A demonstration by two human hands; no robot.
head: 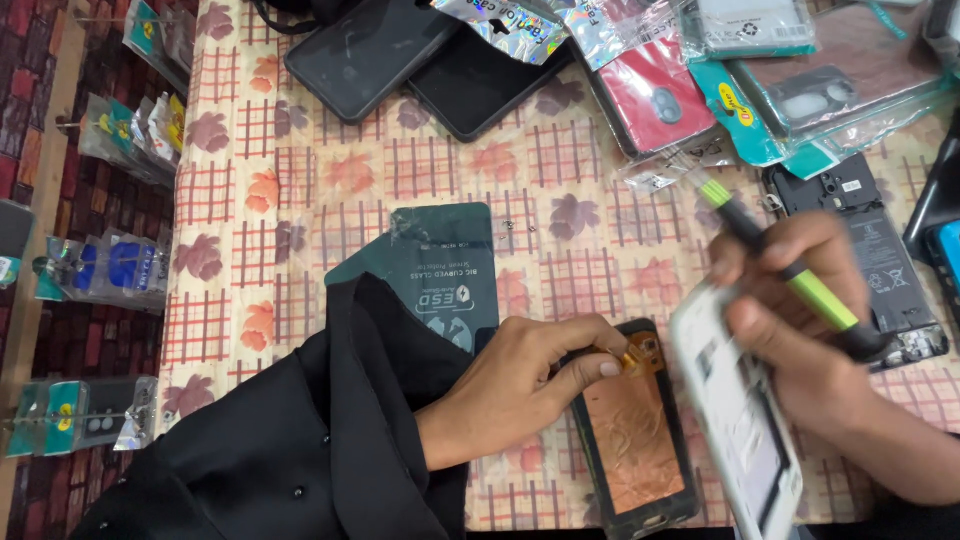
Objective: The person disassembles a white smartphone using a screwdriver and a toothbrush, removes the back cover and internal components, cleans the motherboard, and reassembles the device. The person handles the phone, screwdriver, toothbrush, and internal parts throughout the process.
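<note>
Left hand: fingers pinched on an orange flex cable at the top of an opened phone on the surface. Right hand: fingers clamped on a screwdriver and white frame.

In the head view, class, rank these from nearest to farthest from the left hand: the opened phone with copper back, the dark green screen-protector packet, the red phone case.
From the left hand:
1. Opened phone, touching its fingertips, just right.
2. Green packet, just above, behind the sleeve.
3. Red case, far up right.
</note>
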